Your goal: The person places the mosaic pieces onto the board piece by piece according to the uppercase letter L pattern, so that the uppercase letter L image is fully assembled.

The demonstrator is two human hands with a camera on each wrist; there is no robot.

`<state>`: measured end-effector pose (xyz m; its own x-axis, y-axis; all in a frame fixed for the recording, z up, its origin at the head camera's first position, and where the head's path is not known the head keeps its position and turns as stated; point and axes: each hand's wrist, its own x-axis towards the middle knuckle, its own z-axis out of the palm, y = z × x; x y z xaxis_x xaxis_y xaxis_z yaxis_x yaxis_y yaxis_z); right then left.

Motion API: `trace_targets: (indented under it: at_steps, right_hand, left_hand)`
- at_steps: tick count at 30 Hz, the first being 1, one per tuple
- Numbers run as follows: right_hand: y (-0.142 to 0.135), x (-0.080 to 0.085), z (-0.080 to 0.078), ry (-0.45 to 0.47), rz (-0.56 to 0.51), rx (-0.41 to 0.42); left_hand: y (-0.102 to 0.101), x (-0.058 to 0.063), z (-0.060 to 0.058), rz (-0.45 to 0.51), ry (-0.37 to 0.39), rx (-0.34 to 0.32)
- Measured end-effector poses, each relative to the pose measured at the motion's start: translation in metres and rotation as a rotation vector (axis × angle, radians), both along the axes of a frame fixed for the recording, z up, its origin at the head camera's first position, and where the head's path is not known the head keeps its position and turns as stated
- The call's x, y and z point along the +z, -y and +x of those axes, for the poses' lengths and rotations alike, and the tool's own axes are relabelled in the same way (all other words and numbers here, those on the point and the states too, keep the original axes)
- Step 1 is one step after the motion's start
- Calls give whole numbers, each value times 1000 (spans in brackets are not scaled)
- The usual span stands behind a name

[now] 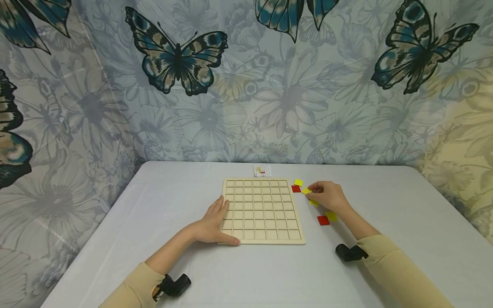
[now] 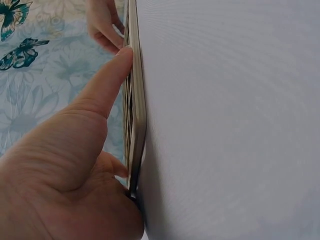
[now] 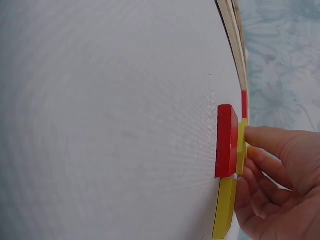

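A pale wooden grid board (image 1: 265, 241) lies flat on the table. My left hand (image 1: 211, 223) rests along its left side, fingers and thumb extended, the thumb at the near left corner. In the left wrist view, the thumb (image 2: 95, 92) lies along the board's edge. Beyond the board's right side, my right hand (image 1: 330, 197) pinches a yellow square tile (image 1: 306, 191) between thumb and fingertips. Around that hand lie a yellow tile (image 1: 298, 182), a red tile (image 1: 295, 188), another yellow tile (image 1: 313, 203), and a red tile (image 1: 323, 220) touching a yellow one (image 1: 332, 216).
A small card (image 1: 262, 171) printed with a grid and coloured squares lies behind the board. The white-covered table (image 1: 185, 184) meets a butterfly-patterned cloth (image 1: 285, 107) at the back. Black wrist cameras sit by both sleeves.
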<state>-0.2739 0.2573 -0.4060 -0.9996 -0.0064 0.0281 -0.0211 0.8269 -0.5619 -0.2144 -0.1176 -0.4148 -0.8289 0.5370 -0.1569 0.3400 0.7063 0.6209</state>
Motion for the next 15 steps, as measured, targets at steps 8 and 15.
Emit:
trace_targets:
  at_steps: [8, 15]
  right_hand:
    - [1, 0, 2, -15, -5, 3]
    - [2, 1, 2, -23, -5, -13]
  left_hand:
    - [-1, 1, 1, -5, 7, 9]
    - [1, 0, 1, -4, 12, 9]
